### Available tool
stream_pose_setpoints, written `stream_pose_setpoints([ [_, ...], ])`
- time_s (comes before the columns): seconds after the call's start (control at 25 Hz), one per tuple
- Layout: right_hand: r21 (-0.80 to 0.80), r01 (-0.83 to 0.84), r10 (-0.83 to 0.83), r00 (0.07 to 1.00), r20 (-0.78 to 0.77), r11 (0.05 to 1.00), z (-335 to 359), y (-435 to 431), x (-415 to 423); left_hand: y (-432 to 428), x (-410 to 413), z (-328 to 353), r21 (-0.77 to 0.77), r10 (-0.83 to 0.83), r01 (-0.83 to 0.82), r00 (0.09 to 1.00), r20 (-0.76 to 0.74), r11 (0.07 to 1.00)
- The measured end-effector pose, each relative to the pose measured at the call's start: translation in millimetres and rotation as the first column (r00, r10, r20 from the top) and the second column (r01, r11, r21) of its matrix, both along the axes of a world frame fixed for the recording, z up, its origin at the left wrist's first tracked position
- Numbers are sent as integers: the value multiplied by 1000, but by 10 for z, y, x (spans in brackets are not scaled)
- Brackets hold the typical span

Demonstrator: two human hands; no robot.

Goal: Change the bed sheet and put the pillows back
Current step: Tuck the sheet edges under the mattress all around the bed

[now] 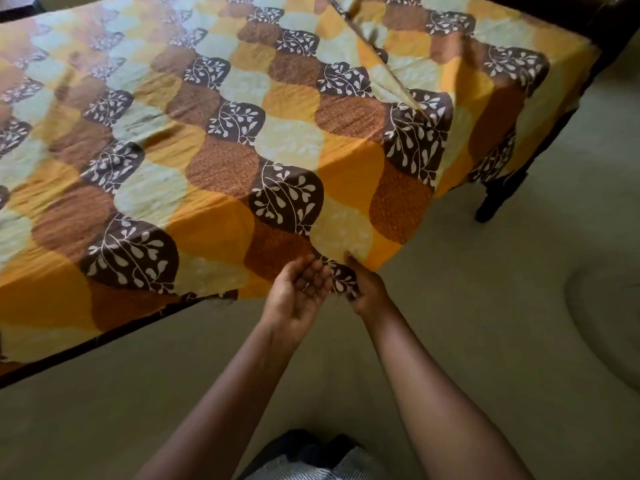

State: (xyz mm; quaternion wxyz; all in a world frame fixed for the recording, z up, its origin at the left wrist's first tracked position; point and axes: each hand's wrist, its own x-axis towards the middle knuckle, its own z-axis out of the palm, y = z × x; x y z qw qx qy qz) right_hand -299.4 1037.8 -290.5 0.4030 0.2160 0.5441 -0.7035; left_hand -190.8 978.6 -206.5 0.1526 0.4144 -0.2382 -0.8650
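A bed sheet [221,143] with orange, brown and cream scallops and leaf prints is spread over the bed, and a raised fold runs diagonally across its far right part. Its near edge hangs over the bed's side. My right hand [363,285] grips the hanging hem at the low point of the sheet, fingers curled round the cloth. My left hand [298,292] is just left of it, palm up with relaxed fingers close to the hem; I cannot tell whether it touches the cloth. No pillows are in view.
The dark bed frame [104,341] shows under the sheet's near edge, and a dark bed leg [491,199] stands at the right corner. Beige floor [485,306] lies in front and to the right. My clothing shows at the bottom.
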Motion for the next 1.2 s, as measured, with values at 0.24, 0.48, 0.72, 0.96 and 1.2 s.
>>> stream_pose_setpoints([
  [0.24,61,130,-130,992,-5,990,91,75,-56,4,-326,154,124,79,-57,981,-176,991],
  [0.48,259,-10,57,983,-172,966,144,124,-160,-72,-473,-8,218,173,-117,950,-260,969],
  [0.72,-286,52,-56,998,-6,957,250,151,-177,-90,-410,-208,298,219,-100,890,-400,949],
  [0.96,-563,97,-86,995,47,821,263,121,-160,-189,-386,-375,224,138,-24,851,-507,974],
  [1.2,-674,87,-60,996,64,733,296,-6,-230,-204,-374,-386,222,130,-1,815,-565,975],
])
